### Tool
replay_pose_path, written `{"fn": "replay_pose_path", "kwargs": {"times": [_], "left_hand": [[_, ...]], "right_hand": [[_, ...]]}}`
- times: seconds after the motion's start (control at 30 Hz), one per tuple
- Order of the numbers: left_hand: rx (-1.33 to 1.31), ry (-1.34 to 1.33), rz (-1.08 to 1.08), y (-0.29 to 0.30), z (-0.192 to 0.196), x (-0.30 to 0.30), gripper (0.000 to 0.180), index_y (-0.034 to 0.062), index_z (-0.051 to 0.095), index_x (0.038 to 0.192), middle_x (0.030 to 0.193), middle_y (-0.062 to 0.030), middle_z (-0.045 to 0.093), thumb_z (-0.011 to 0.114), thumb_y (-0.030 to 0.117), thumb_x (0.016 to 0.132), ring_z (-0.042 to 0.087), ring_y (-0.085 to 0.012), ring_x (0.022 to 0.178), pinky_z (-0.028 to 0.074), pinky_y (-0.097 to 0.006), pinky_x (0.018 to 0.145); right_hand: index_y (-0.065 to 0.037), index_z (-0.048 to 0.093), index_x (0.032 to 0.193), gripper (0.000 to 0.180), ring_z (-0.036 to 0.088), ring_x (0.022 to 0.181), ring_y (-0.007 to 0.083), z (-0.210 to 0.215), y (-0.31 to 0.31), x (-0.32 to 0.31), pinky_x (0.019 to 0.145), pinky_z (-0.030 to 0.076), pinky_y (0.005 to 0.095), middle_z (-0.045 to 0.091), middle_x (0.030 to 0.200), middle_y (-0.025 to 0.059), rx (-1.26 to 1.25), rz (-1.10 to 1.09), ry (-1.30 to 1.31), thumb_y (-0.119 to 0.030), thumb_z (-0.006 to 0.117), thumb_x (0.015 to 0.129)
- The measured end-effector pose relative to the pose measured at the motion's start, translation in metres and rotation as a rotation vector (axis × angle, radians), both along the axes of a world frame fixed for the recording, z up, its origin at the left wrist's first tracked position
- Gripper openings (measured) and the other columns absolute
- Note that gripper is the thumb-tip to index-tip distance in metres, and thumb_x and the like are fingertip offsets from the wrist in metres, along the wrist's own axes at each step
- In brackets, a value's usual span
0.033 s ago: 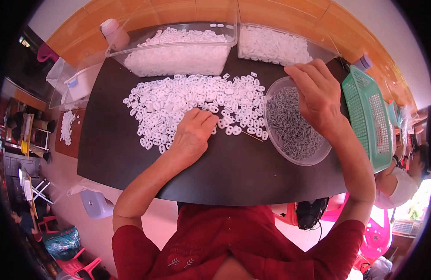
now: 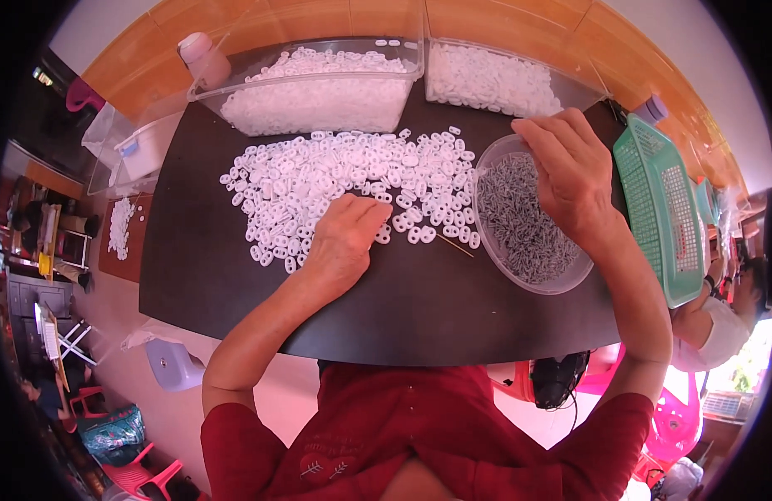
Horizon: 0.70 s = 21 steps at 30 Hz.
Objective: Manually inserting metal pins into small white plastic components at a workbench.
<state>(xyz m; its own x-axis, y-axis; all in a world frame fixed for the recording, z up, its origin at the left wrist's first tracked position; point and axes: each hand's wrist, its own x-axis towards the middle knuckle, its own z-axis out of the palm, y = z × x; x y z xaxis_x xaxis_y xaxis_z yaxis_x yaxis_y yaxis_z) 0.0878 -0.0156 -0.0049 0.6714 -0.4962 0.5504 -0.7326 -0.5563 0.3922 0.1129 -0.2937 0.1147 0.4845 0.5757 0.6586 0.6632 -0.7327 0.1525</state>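
1. While the left hand (image 2: 344, 242) lies palm down at the near edge of the heap of white plastic links (image 2: 319, 179), its fingers curl loosely onto the pieces. Whether they pinch one cannot be told.
2. The right hand (image 2: 569, 175) hangs over the far side of the round clear bowl (image 2: 528, 286), fingers bent down toward the small grey parts (image 2: 519, 221) inside. Its palm hides whether it has picked any up.
3. Set against the earlier picture, neither hand has shifted, and the heap and bowl lie as they did. By my judgement, the work sits between picks, one hand at each supply.
4. A thin stick (image 2: 457, 245) lies on the black table (image 2: 386, 309) between the heap and the bowl, just beside the nearest links.
5. Farther out, two clear bins (image 2: 319, 100) of more white pieces stand along the table's far edge. A pink-capped bottle (image 2: 204, 57) stands at their left.
6. A green basket (image 2: 661, 200) stands just right of the bowl, beside the right wrist.
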Motion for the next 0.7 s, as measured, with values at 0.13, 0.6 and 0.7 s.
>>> {"fn": "replay_pose_path", "kwargs": {"times": [0.13, 0.6, 0.7], "left_hand": [[-0.13, 0.079, 0.071, 0.003, 0.017, -0.012, 0.029, -0.0003, 0.062, 0.097, 0.093, -0.0114, 0.062, 0.057, -0.01, 0.07, 0.058, -0.0286, 0.084, 0.048, -0.036, 0.07], [0.168, -0.051, 0.055, -0.011, 0.004, -0.029, 0.021, 0.0045, 0.062, 0.081, 0.078, -0.0069, 0.054, 0.073, 0.002, 0.064, 0.051, -0.0252, 0.072, 0.043, -0.035, 0.061], [0.183, -0.071, 0.015, -0.001, 0.0, -0.031, 0.018, 0.0035, 0.062, 0.079, 0.079, -0.0068, 0.054, 0.07, -0.003, 0.065, 0.051, -0.0247, 0.072, 0.042, -0.035, 0.061]], "right_hand": [[0.001, 0.064, 0.091, 0.028, 0.057, 0.07, 0.0271, -0.011, -0.007, -0.018, 0.059, 0.048, 0.0334, 0.062, 0.077, 0.0119, 0.1, -0.009, 0.073, 0.012, 0.066, 0.065], [0.001, 0.064, 0.091, 0.028, 0.055, 0.069, 0.0275, -0.048, 0.012, -0.068, 0.058, 0.046, 0.0344, 0.062, 0.079, 0.0104, 0.186, 0.032, 0.335, 0.011, 0.067, 0.065], [0.001, 0.063, 0.091, 0.029, 0.055, 0.069, 0.0282, -0.053, 0.009, -0.073, 0.058, 0.046, 0.0347, 0.062, 0.08, 0.011, 0.205, 0.046, 0.37, 0.011, 0.066, 0.065]]}}
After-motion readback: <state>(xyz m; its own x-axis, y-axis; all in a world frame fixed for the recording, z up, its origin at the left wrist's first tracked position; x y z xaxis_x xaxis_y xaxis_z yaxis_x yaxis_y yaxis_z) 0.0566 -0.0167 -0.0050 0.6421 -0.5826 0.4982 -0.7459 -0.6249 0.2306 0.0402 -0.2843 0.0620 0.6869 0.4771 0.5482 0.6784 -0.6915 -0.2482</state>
